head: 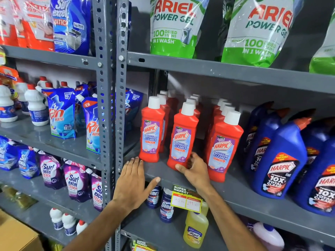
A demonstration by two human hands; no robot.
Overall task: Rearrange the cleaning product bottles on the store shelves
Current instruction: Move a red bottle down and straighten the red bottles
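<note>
Three rows of red Harpic bathroom cleaner bottles with white caps stand on the grey middle shelf (235,192). My right hand (194,171) grips the base of the front bottle of the middle row (183,140), thumb at its left, fingers at its right. The front bottle of the left row (152,133) stands just beyond the fingertips of my left hand (133,182), which lies flat and open on the shelf's front edge. The front bottle of the right row (223,149) stands close to my right wrist.
Large blue Harpic bottles (279,165) crowd the shelf's right side. Ariel pouches (174,28) sit above. A grey perforated upright (110,105) divides the racks, with Rin pouches (61,116) to the left. Domex bottles (165,207), a yellow bottle (195,229) and a price tag (186,199) are below.
</note>
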